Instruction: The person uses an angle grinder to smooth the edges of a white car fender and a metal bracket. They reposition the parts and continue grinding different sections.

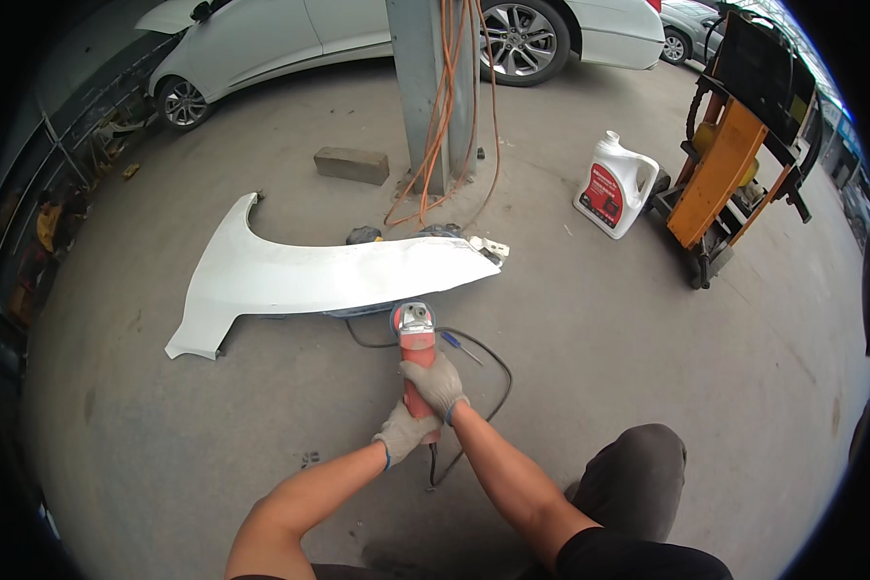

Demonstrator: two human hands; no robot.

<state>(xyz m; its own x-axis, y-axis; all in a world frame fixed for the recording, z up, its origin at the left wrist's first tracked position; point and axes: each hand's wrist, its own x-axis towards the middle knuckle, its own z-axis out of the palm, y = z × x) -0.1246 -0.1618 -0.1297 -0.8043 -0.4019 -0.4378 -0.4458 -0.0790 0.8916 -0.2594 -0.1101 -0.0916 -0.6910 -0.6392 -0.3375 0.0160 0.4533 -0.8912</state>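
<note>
Both my hands, in pale knit gloves, grip a red angle grinder (417, 360) held out in front of me. My right hand (437, 384) wraps round the body just behind the metal gear head. Farther back, my left hand (403, 431) closes on the rear end by the cord. The grinder's disc is at the near edge of a white car fender (329, 275); I cannot tell if they touch. The fender lies across something dark and mostly hidden on the floor. A black cord (508, 387) loops to the right of the grinder, and a blue-handled screwdriver (461, 346) lies inside the loop.
Beyond the fender stands a grey steel column (418, 106) hung with orange hoses (443, 106). A brick-like block (352, 165) lies left of it. To the right are a white jug (638, 174) and an orange wheeled machine (710, 184). A white car (280, 39) is parked behind.
</note>
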